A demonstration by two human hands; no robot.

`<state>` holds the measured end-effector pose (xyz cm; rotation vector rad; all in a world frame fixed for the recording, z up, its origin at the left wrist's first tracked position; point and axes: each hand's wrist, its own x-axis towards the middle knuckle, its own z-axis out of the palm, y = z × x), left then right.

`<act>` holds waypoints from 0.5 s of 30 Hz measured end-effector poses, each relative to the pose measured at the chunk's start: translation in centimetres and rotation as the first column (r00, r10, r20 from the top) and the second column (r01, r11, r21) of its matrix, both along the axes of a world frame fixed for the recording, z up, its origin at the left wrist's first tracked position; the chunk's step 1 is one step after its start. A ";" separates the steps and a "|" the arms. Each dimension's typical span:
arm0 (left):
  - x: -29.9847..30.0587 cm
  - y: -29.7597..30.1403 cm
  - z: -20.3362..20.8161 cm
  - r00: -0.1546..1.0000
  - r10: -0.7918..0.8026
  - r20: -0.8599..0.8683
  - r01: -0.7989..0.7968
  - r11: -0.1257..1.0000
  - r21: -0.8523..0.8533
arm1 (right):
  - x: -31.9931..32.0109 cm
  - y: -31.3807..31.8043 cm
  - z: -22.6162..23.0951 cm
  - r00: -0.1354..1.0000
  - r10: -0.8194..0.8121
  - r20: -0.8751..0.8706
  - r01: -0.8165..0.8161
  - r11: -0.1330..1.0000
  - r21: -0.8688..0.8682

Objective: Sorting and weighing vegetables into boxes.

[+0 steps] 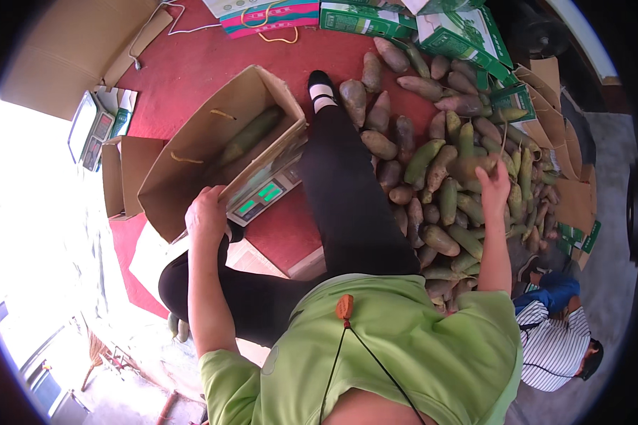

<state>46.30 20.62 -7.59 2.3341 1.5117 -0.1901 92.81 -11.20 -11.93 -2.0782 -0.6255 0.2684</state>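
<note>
My left hand point(207, 212) is closed over the near rim of an open cardboard box point(174, 152) with yellow rope handles. Inside lies a long green radish point(252, 134), with a duller one partly hidden beside it. Under the box's near side, a scale point(266, 198) shows lit green digits. To the right, over a big heap of green and purplish radishes point(439, 241), my right hand point(495, 185) has its fingers closed on one brownish radish point(471, 168), blurred, with a thin tail sticking up. My leg stretches between box and heap.
Green printed cartons point(461, 35) stand at the back right, and torn cardboard point(571, 152) borders the heap. At the left are a smaller box point(131, 173) and another scale point(92, 131). A person in a striped shirt point(556, 347) is at the lower right.
</note>
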 end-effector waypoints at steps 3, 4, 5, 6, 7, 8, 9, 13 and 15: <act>0.1 0.1 -0.2 1.000 -0.017 0.019 0.016 1.000 0.006 | -2.3 8.0 5.7 0.986 0.166 0.011 -0.165 0.971 0.173; 0.1 0.1 -0.2 1.000 -0.012 0.015 0.012 1.000 0.009 | -3.6 10.8 7.6 0.974 0.225 -0.002 -0.218 0.949 0.229; 0.2 0.1 -0.2 1.000 -0.013 0.003 0.013 1.000 0.008 | -5.2 13.4 9.4 0.960 0.281 -0.009 -0.267 0.921 0.282; 0.2 0.1 -0.1 1.000 -0.014 -0.005 0.014 1.000 0.006 | -6.6 15.8 10.9 0.931 0.365 -0.023 -0.333 0.871 0.361; 0.2 0.2 -0.1 1.000 -0.012 -0.004 0.012 1.000 0.008 | -8.1 18.1 11.9 0.894 0.448 -0.032 -0.390 0.809 0.441; 0.1 0.1 -0.2 1.000 -0.012 -0.013 0.013 1.000 0.004 | -9.9 20.4 12.7 0.851 0.520 -0.071 -0.422 0.759 0.495; 0.0 0.2 -0.1 1.000 -0.018 -0.015 0.018 1.000 -0.002 | -11.3 22.4 13.5 0.805 0.592 -0.045 -0.510 0.729 0.457; -0.3 0.2 -0.5 1.000 -0.005 -0.024 0.006 1.000 0.026 | -18.3 29.9 11.7 0.667 0.744 -0.042 -0.675 0.626 0.389; -0.5 0.4 -1.2 0.999 -0.053 0.011 0.052 0.996 0.073 | -22.1 33.1 8.3 0.717 0.676 0.169 -0.688 0.649 0.323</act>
